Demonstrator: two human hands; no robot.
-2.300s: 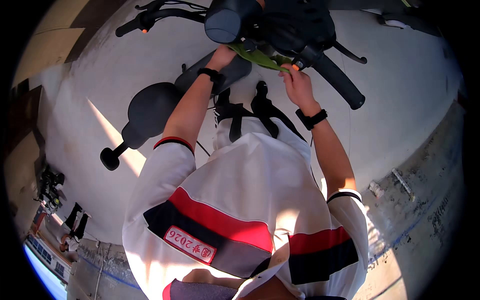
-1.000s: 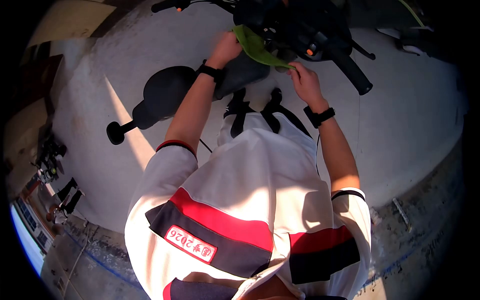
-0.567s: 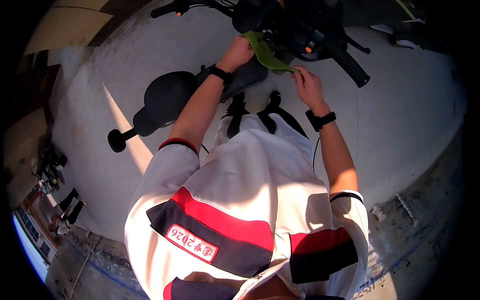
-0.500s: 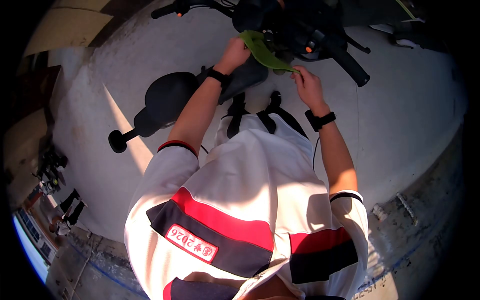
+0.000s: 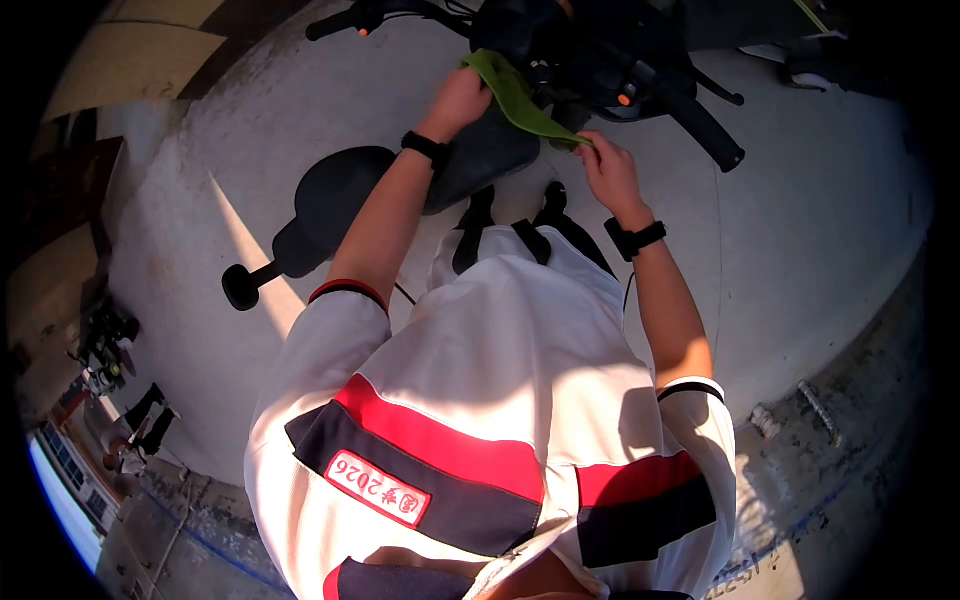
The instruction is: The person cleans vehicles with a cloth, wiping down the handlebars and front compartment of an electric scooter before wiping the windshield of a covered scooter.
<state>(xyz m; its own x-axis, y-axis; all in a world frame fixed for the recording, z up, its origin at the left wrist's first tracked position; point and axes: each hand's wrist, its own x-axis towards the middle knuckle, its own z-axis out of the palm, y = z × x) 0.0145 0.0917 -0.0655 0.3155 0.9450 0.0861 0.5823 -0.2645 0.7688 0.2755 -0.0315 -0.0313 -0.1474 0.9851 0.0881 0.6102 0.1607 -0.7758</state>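
Green cloth (image 5: pixel 520 104), one piece, strung between the two hands: one end at the left hand (image 5: pixel 459 102), the other at the right hand (image 5: pixel 611 170), middle sagging. Cloth is by the front end of the scooter seat (image 5: pixel 490 160), next to the handlebar section; can't tell if it touches the scooter.

Left hand: closed, fingers curled, gripping the upper cloth end. Right hand: nearly closed, thumb and fingers pinching the lower end, near the right grip (image 5: pixel 706 136) but apart from it.

Counts: hands 2, both on the cloth; cloth 1; handlebar grips 2, right one plus left grip (image 5: pixel 333 24); orange buttons 2, one by each grip; black wristbands 2, left wristband (image 5: pixel 427 150) and right wristband (image 5: pixel 635 240); dark shoes 2, on the pavement (image 5: pixel 800 240). Round black rear seat (image 5: pixel 345 195), 1, behind the main seat. Another person (image 5: pixel 140 435), 1, well apart at far left, small and blurry.
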